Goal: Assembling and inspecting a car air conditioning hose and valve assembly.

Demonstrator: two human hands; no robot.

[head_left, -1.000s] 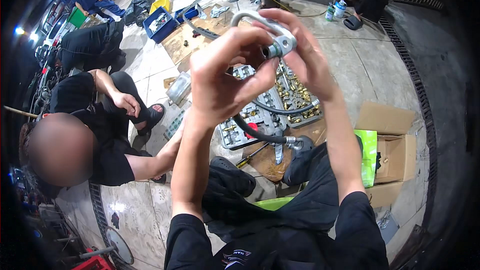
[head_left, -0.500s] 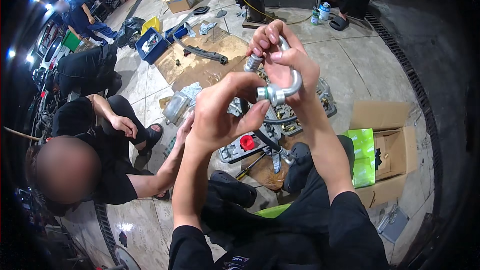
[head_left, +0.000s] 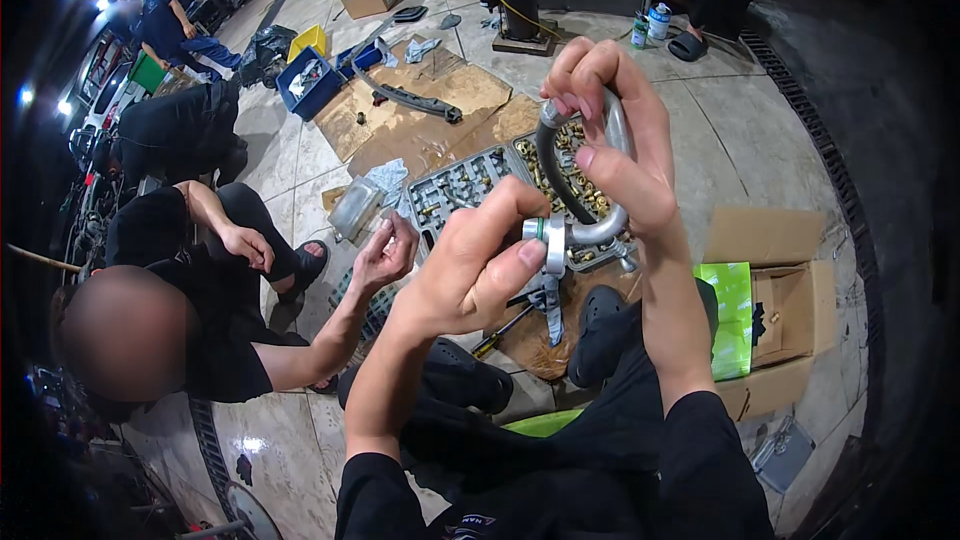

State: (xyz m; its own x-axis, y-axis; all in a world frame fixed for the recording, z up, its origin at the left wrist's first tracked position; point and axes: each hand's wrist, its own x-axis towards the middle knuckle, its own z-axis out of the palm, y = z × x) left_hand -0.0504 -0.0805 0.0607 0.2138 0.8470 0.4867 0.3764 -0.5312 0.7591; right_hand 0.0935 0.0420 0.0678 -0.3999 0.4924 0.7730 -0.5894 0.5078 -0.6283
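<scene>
Evidently, both hands are occupied with one object, a silver metal pipe bent like a hook [head_left: 598,232], which lies between them, raised above the floor. From where I stand, the left hand [head_left: 470,265] is the nearer one to its flanged end [head_left: 556,243]: the thumb and the index finger appear to close around this end, just beside a thin green ring [head_left: 541,229]. The mouth of the end points to the left, toward the palm of that hand.

From the left fingertips, the lower part of the pipe runs almost sideways to the right hand [head_left: 645,170], and there it turns upward. So its long axis changes from crosswise to upright inside the right grip. The right thumb and fingers are curled around the bend, and the fingertips come near the place where a black rubber hose [head_left: 549,165] joins the pipe. The hose hangs down on the inner side of the bend, in the space between the two hands.

Behind this space, lower down, sits an open grey plastic case with brass-coloured fittings [head_left: 590,195]. To the left of the left hand, near but apart, is a co-worker's bare hand [head_left: 385,255]; whether it holds something, I cannot tell.
</scene>
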